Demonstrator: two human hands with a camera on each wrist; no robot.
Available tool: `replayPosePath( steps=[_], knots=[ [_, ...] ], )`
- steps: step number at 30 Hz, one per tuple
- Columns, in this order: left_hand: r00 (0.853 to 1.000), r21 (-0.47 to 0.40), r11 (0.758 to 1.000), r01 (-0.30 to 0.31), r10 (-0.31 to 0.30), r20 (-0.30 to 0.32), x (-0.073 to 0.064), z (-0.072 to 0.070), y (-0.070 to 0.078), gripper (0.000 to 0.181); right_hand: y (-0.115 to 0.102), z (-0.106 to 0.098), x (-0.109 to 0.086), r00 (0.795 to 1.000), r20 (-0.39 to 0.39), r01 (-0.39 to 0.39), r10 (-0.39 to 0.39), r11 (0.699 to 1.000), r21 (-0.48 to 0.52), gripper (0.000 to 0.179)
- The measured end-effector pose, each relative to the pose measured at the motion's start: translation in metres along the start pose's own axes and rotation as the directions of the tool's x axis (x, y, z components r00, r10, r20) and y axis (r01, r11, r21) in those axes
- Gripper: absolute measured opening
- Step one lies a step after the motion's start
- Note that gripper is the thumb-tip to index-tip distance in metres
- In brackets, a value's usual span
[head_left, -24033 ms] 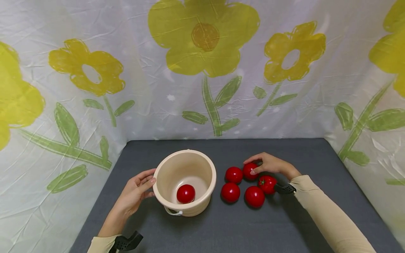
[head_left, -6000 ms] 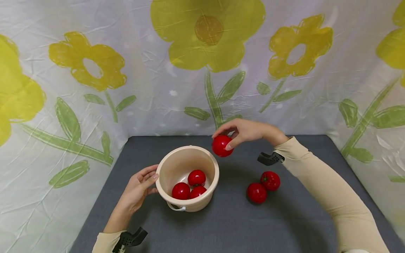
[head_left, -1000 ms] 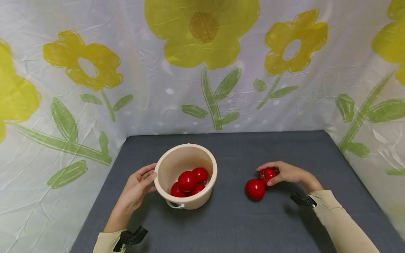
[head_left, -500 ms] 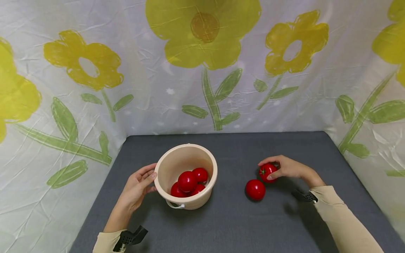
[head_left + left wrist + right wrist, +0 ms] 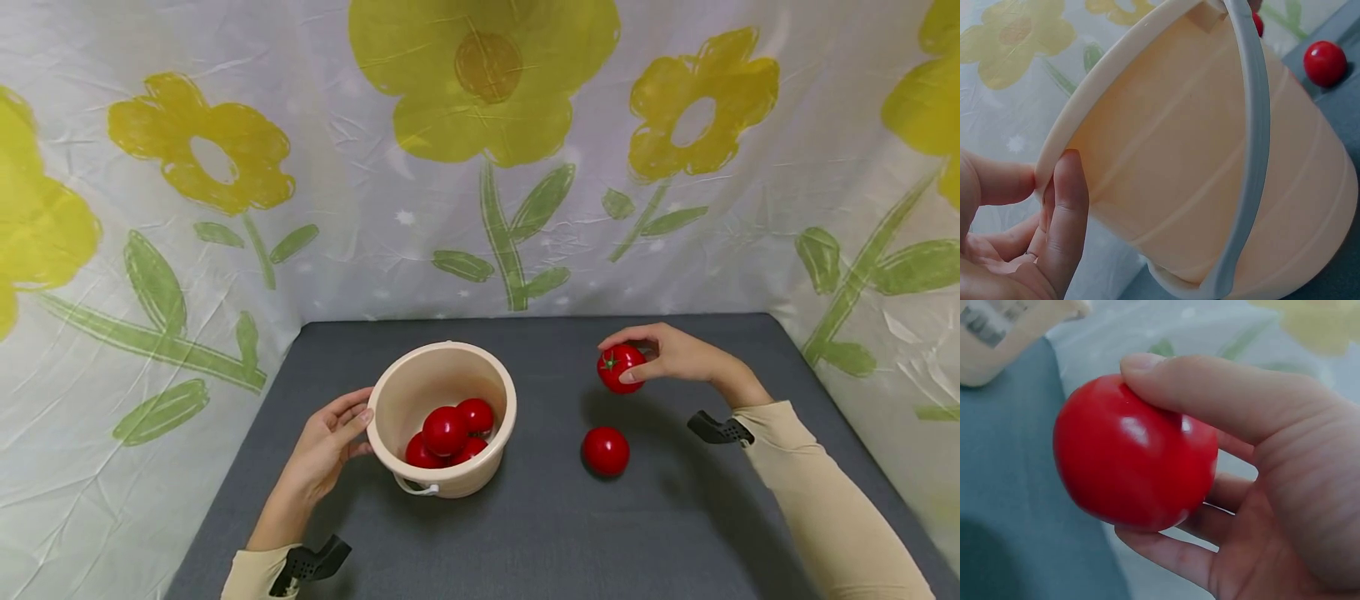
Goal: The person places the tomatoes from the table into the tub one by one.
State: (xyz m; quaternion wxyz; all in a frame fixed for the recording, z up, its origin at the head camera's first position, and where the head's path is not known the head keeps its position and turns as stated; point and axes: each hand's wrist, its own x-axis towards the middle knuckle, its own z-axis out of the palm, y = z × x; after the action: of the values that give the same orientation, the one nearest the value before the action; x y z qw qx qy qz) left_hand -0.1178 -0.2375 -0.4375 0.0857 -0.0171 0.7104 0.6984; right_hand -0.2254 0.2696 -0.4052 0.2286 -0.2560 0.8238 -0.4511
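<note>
My left hand (image 5: pixel 324 450) pinches the rim of a cream bucket (image 5: pixel 495 454) between thumb and fingers; the bucket is tilted toward me. Inside it lie several red tomatoes (image 5: pixel 445 431), heaped at the bottom. To the right, my right hand (image 5: pixel 678 357) grips another tomato (image 5: pixel 619 369) above the table, its green stem end facing left in the head view. In the right wrist view the thumb lies over this glossy tomato (image 5: pixel 1132 456) and fingers support it from below. One more tomato (image 5: pixel 606 452) rests on the table below that hand.
A dark grey cloth covers the table (image 5: pixel 540 542). Behind it hangs a white curtain (image 5: pixel 405 267) printed with yellow flowers. The bucket's pale handle (image 5: pixel 1254 144) hangs down along its outer side. Both wrists carry a black camera mount (image 5: pixel 311 562).
Since 24 seconds ago, more tomatoes have come into the bucket. Over the last second my right hand has lifted a tomato off the table, away from its neighbour. The left hand stays on the rim.
</note>
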Motion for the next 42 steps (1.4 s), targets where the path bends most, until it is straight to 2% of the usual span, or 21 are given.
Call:
replayPosePath(
  steps=[9, 16, 22, 33, 42],
  knots=[
    [1.0, -0.011, 1.0, -0.008, 0.008, 0.0, 0.0, 0.0, -0.001, 0.055, -0.055, -0.008, 0.028, 0.996, 0.033, 0.083, -0.082, 0.996, -0.021, 0.053],
    [1.0, -0.007, 1.0, -0.01, 0.01, 0.003, 0.001, 0.0, -0.002, 0.055, -0.08, -0.003, 0.047, 0.988, 0.047, 0.148, -0.145, 0.986, -0.071, 0.051],
    [1.0, -0.012, 1.0, -0.019, 0.019, 0.006, 0.001, 0.0, -0.003, 0.055, -0.103, 0.002, 0.062, 0.981, 0.082, 0.181, -0.176, 0.981, -0.067, 0.051],
    [1.0, -0.008, 1.0, -0.013, 0.013, -0.001, 0.0, 0.0, -0.001, 0.055, -0.138, 0.016, 0.097, 0.952, 0.175, 0.268, -0.253, 0.96, -0.074, 0.044],
    [1.0, -0.006, 1.0, -0.015, 0.015, 0.006, 0.0, 0.0, -0.001, 0.055, -0.154, 0.041, 0.132, 0.906, 0.288, 0.338, -0.311, 0.94, -0.047, 0.043]
  ],
)
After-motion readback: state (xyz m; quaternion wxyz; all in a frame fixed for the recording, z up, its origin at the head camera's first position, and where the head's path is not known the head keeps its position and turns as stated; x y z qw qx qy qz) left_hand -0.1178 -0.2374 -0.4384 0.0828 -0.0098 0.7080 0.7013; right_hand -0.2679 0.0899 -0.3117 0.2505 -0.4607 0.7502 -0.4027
